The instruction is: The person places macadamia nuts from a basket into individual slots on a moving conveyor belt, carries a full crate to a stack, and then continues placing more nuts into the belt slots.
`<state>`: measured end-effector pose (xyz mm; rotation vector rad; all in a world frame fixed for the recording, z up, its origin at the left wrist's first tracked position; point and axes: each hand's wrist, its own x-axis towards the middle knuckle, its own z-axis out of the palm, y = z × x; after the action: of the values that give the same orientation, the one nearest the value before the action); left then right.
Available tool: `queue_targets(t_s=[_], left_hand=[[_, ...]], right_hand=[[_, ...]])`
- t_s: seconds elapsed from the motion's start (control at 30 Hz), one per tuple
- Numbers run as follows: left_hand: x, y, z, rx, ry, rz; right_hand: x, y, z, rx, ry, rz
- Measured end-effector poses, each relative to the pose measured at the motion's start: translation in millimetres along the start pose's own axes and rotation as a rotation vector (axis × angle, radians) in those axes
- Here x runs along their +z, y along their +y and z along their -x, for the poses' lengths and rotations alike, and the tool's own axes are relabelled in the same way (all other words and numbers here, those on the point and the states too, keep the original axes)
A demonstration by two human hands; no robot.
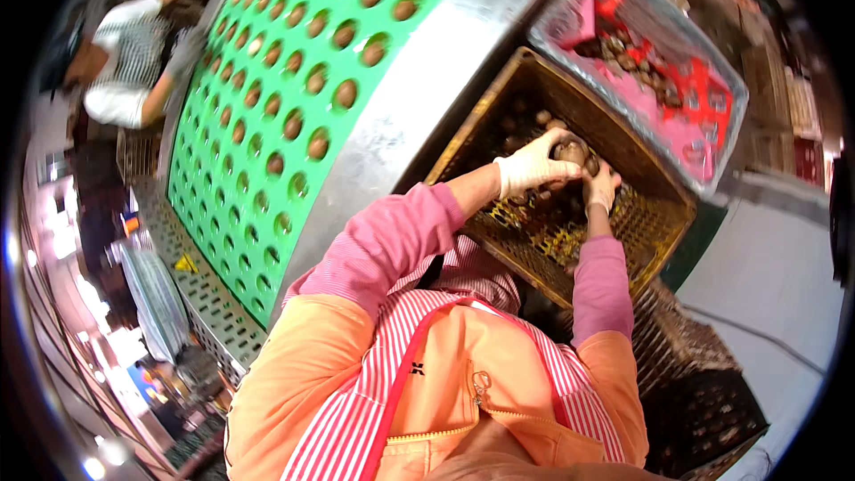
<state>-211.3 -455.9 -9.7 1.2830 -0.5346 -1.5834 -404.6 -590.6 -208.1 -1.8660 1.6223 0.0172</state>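
Observation:
Both my hands, in pale gloves, are inside a brown plastic crate (499,93) at the right of the machine. My left hand (534,163) curls over several round brown egg-like things (577,155). Close against it, my right hand (602,185) cups the same cluster from the right side. The fingers of both are bent around it, and some fingertips are hidden. More of these brown things lie loose in the crate below and beyond my hands. Yellowish bits show on the crate's slatted bottom.
Left of the crate slopes a green board (267,138) with rows of holes, many holding brown rounds, framed by a wide metal edge (401,116). Beyond the crate stands a plastic-lined bin (712,71) with red and pink trays. A co-worker (134,53) reaches to the board's far side.

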Motion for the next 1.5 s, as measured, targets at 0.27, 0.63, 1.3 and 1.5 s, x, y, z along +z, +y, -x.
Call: queue_targets(t_s=[0.27, 0.63, 1.3, 1.5], left_hand=[[-82.9, 36.9, 189.7, 0.491, 0.050, 0.444], [-236.4, -97.3, 402.0, 0.936, 0.836, 0.716], [-367.6, -5.0, 358.5, -0.148, 1.148, -1.030], [-441.5, -15.9, 358.3, 0.364, 1.230, 0.107]], right_hand=[[-50.0, -40.3, 73.4, 0.304, -0.411, -1.292], [-30.0, -407.3, 224.5, -1.214, -0.401, -0.178], [173.1, -579.5, 271.3, -1.459, -0.368, 0.843], [162.7, -566.2, 251.7, -1.327, -0.349, 0.351]])
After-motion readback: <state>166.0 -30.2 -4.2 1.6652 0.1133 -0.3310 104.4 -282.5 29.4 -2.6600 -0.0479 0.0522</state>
